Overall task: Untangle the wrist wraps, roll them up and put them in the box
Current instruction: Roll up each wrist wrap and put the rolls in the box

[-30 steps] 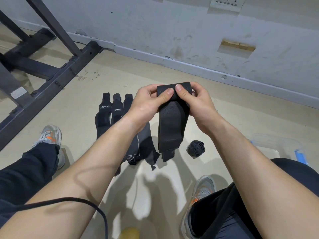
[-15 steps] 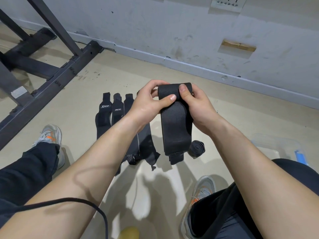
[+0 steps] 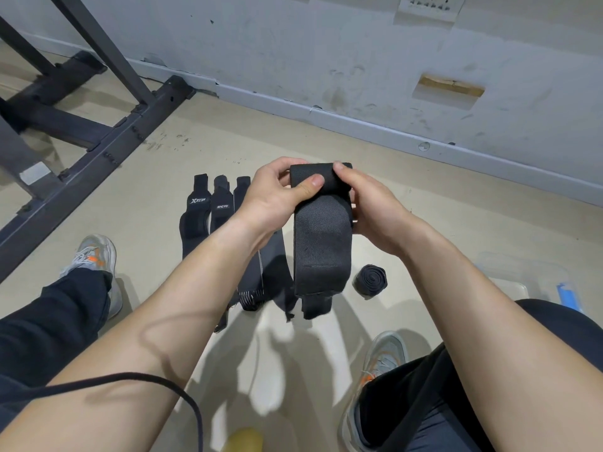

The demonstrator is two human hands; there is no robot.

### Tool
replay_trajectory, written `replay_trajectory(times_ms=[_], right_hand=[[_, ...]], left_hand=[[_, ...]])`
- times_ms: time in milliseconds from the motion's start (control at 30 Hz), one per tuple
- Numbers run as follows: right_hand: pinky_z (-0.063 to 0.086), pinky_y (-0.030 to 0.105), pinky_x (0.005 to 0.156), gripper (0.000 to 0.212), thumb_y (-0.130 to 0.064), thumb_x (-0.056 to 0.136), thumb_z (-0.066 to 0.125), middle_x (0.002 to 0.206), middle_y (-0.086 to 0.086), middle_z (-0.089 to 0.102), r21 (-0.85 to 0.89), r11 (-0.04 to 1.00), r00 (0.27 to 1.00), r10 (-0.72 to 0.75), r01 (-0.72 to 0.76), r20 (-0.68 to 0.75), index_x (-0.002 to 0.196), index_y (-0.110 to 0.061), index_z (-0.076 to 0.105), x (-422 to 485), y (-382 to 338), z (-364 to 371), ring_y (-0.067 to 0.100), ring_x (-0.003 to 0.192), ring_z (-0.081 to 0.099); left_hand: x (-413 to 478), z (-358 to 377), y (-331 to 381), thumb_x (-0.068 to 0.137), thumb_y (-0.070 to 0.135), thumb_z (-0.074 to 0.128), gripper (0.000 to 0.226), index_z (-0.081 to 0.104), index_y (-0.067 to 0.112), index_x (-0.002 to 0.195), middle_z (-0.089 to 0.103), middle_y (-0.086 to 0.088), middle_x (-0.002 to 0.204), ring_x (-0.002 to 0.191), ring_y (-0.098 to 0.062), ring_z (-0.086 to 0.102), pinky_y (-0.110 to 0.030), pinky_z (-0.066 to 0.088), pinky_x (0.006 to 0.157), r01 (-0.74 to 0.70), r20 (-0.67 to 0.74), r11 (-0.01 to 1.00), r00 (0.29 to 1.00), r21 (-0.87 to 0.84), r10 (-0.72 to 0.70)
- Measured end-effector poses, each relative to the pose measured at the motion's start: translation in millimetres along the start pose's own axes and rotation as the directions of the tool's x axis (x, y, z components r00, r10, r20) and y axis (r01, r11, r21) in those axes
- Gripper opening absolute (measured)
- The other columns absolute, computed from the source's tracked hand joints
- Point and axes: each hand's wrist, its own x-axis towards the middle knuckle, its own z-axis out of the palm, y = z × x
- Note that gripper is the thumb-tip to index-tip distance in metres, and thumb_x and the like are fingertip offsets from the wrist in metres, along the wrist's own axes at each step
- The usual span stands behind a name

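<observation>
Since 1 s ago the hanging length of the wrist wrap (image 3: 323, 243) has turned from a slant to face the camera squarely, its stitch line now showing, and its frayed lower end sits a little lower in view. Both hands hold this black wrap up at the middle of the view, clear of the floor (image 3: 424, 197). Its top edge is rolled into a thick band. The left hand (image 3: 277, 197) grips that band from 9 o'clock, thumb pressed flat across the front and fingers curled behind. The right hand (image 3: 372, 207) grips it from 3 o'clock, thumb tip on top of the roll and fingers hidden behind the cloth. At 4 o'clock from the held wrap, 1 rolled wrap (image 3: 370, 281) lies on the floor, apart from it. At 9 o'clock, 3 flat wraps (image 3: 195, 216) lie side by side, partly covered by the left forearm; 2 of them carry white logos. A clear box (image 3: 522, 275) with a blue latch stands at 3 o'clock of the view, beside the right knee; what it holds cannot be told. A dark steel rack (image 3: 98, 151) fills 10 o'clock, against the grey wall (image 3: 326, 60). Grey shoes with orange marks sit at 9 o'clock (image 3: 94, 256) and 5 o'clock (image 3: 385, 353). A black cable (image 3: 130, 378) crosses the left forearm at 7 o'clock.
</observation>
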Motion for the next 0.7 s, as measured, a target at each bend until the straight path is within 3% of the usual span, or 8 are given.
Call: replay_trajectory(times_ms=[133, 200, 267, 367, 433, 500, 600, 700], right_hand=[[0.056, 0.043, 0.092, 0.053, -0.051, 0.102, 0.051, 0.117, 0.012, 0.074, 0.012, 0.995, 0.994, -0.1, 0.1, -0.047, 0.127, -0.006, 0.063, 3.3, 0.5, 4.0, 0.024, 0.104, 0.072], [0.057, 0.041, 0.091, 0.055, -0.048, 0.098, 0.056, 0.119, 0.02, 0.071, 0.015, 0.991, 0.988, -0.135, 0.137, -0.08, 0.126, -0.001, 0.06, 4.7, 2.0, 2.8, 0.025, 0.103, 0.071], [0.056, 0.036, 0.085, 0.043, -0.038, 0.103, 0.055, 0.109, 0.015, 0.072, 0.015, 0.988, 0.983, -0.154, 0.156, -0.101, 0.123, -0.001, 0.059, 5.9, 5.1, 0.3, 0.019, 0.095, 0.071], [0.056, 0.027, 0.077, 0.018, -0.022, 0.107, 0.051, 0.093, 0.003, 0.069, -0.021, 0.977, 0.971, -0.215, 0.214, -0.102, 0.115, -0.007, 0.055, 3.6, 6.2, 0.6, 0.011, 0.082, 0.068], [0.056, 0.025, 0.075, 0.014, -0.018, 0.107, 0.05, 0.093, 0.003, 0.067, -0.035, 0.97, 0.967, -0.243, 0.241, -0.078, 0.115, -0.007, 0.053, 1.3, 6.3, 2.5, 0.01, 0.082, 0.067], [0.057, 0.027, 0.078, 0.014, -0.016, 0.107, 0.051, 0.095, 0.002, 0.069, 0.013, 0.97, 0.968, -0.241, 0.243, -0.071, 0.118, -0.008, 0.053, -0.9, 3.8, 4.2, 0.011, 0.086, 0.068], [0.056, 0.035, 0.085, 0.016, -0.022, 0.103, 0.059, 0.094, -0.005, 0.073, 0.099, 0.979, 0.983, -0.172, 0.177, -0.061, 0.118, -0.017, 0.056, -1.0, -0.4, 3.4, 0.013, 0.091, 0.07], [0.054, 0.041, 0.093, 0.016, -0.036, 0.098, 0.061, 0.087, -0.011, 0.075, 0.113, 0.988, 0.993, -0.099, 0.106, -0.061, 0.106, -0.023, 0.062, 0.3, -3.4, 4.1, 0.01, 0.087, 0.071]], left_hand=[[-2.5, 2.7, -0.3, 0.087, 0.004, 0.079, 0.028, 0.065, 0.016, 0.107, 0.07, 0.001, 0.097, 0.09, -0.007, 0.068, -0.024, 0.057, 0.081, -0.106, 0.0, 0.986, 0.994, 0.126, 0.107], [-1.8, 3.2, -0.5, 0.083, 0.009, 0.083, 0.031, 0.065, 0.021, 0.106, 0.071, 0.001, 0.099, 0.094, -0.01, 0.069, -0.029, 0.059, 0.086, -0.107, 0.002, 0.985, 0.994, 0.132, 0.108], [-2.3, 4.9, 1.8, 0.078, 0.023, 0.084, 0.038, 0.066, 0.02, 0.111, 0.075, -0.003, 0.104, 0.097, -0.016, 0.072, -0.035, 0.061, 0.087, -0.033, 0.014, 0.997, 0.999, 0.069, 0.032], [-2.7, 8.1, 6.7, 0.094, 0.04, 0.073, 0.042, 0.066, 0.007, 0.118, 0.078, -0.009, 0.107, 0.095, -0.019, 0.076, -0.035, 0.06, 0.086, 0.14, 0.048, 0.99, 0.989, 0.008, -0.14], [-1.5, 7.8, 7.1, 0.094, 0.047, 0.069, 0.05, 0.07, 0.002, 0.116, 0.078, -0.013, 0.106, 0.097, -0.025, 0.077, -0.038, 0.062, 0.089, 0.146, 0.061, 0.989, 0.987, 0.021, -0.147], [-0.2, 5.6, 6.8, 0.092, 0.039, 0.074, 0.048, 0.07, -0.002, 0.116, 0.078, -0.016, 0.104, 0.097, -0.03, 0.077, -0.04, 0.061, 0.088, 0.097, 0.042, 0.995, 0.994, 0.012, -0.097], [0.1, 3.4, 6.5, 0.096, 0.019, 0.072, 0.037, 0.064, -0.005, 0.122, 0.077, -0.009, 0.095, 0.087, -0.021, 0.076, -0.031, 0.06, 0.076, 0.063, 0.011, 0.998, 0.998, -0.015, -0.063], [-0.2, 4.2, 4.0, 0.09, 0.011, 0.078, 0.039, 0.061, 0.002, 0.124, 0.075, -0.011, 0.103, 0.091, -0.022, 0.073, -0.038, 0.061, 0.084, 0.017, 0.001, 1.0, 1.0, 0.002, -0.017]])
